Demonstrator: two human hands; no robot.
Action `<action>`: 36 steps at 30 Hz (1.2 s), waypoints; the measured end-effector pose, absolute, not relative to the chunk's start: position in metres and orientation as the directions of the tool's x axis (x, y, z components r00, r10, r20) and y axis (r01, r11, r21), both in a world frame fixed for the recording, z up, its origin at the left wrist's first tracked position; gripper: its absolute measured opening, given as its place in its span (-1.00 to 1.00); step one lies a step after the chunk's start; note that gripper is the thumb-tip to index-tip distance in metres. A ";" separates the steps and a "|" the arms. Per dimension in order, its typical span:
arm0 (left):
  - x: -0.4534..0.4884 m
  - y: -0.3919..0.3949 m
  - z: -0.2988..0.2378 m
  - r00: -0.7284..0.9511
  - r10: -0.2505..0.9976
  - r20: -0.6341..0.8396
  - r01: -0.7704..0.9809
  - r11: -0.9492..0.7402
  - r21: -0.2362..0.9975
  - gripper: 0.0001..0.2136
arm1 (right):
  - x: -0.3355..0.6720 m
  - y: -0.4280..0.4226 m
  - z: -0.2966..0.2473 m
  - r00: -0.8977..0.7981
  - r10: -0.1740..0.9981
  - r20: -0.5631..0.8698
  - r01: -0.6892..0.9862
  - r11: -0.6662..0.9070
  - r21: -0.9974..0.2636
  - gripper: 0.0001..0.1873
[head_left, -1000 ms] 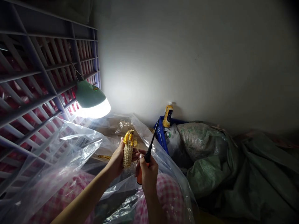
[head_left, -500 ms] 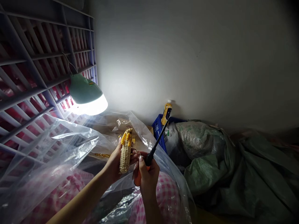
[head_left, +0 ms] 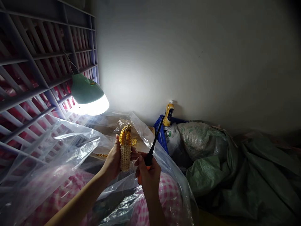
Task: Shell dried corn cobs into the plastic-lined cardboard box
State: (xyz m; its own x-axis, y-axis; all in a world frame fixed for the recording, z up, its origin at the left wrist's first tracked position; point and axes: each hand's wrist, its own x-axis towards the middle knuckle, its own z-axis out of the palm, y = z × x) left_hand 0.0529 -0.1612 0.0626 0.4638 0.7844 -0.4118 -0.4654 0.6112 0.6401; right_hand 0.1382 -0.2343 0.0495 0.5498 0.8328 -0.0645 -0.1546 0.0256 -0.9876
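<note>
An ear of corn (head_left: 125,150) stands nearly upright in my left hand (head_left: 114,161), whose fingers close around it. Yellow kernels cover its upper left part; the lower part is bare cob. My right hand (head_left: 149,174) grips the orange handle of a screwdriver (head_left: 154,141), its dark shaft slanting up and to the right, apart from the ear. The fingertips of both hands come close together just right of the cob; whether they touch is hard to tell. Loose kernels (head_left: 134,142) lie behind the ear on the brown surface inside a clear plastic sheet (head_left: 77,133).
A lit green lamp (head_left: 88,91) hangs from a purple plastic crate (head_left: 47,84) at left. A yellow bottle (head_left: 168,113) stands by a blue basket (head_left: 160,133) against the wall. Stuffed bags (head_left: 199,139) and a green tarp (head_left: 235,175) fill the right side.
My left hand has turned the ear, so more yellow kernels show on its upper left. The screwdriver's tip has swung left and a little down, away from the bottle.
</note>
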 end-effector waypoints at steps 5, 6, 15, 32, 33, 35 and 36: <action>0.048 -0.158 0.065 0.442 0.838 -0.320 -0.428 0.510 0.746 -0.45 | 0.141 -0.237 0.048 0.514 0.857 -0.037 -0.026 -0.028 -0.999 -0.71; 0.048 -0.157 0.065 0.435 0.848 -0.303 -0.416 0.488 0.767 -0.44 | 0.141 -0.237 0.048 0.515 0.857 -0.032 -0.009 -0.032 -0.999 -0.71; 0.049 -0.164 0.058 0.329 0.925 -0.189 -0.376 0.311 0.873 -0.40 | 0.140 -0.236 0.041 0.607 0.794 0.025 0.093 -0.040 -0.995 -0.71; 0.055 -0.178 0.069 0.287 0.905 -0.313 -0.532 0.422 0.734 -0.42 | 0.128 -0.229 0.050 0.629 0.776 -0.049 -0.175 0.079 -0.981 -0.70; 0.055 -0.177 0.071 0.282 0.902 -0.328 -0.535 0.432 0.726 -0.43 | 0.128 -0.228 0.051 0.620 0.782 -0.064 -0.199 0.078 -0.977 -0.69; 0.055 -0.176 0.074 0.262 0.896 -0.359 -0.545 0.444 0.711 -0.45 | 0.129 -0.227 0.052 0.586 0.805 -0.092 -0.264 0.083 -0.961 -0.70; 0.055 -0.176 0.075 0.255 0.891 -0.376 -0.549 0.454 0.702 -0.46 | 0.130 -0.227 0.053 0.559 0.822 -0.111 -0.315 0.087 -0.945 -0.71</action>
State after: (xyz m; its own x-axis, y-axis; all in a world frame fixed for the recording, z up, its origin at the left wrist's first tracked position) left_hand 0.0551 -0.1762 0.0746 0.2554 0.8906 -0.3763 -0.5494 0.4540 0.7015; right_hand 0.1299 -0.2272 0.0525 0.5591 0.8217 -0.1108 -0.3148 0.0867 -0.9452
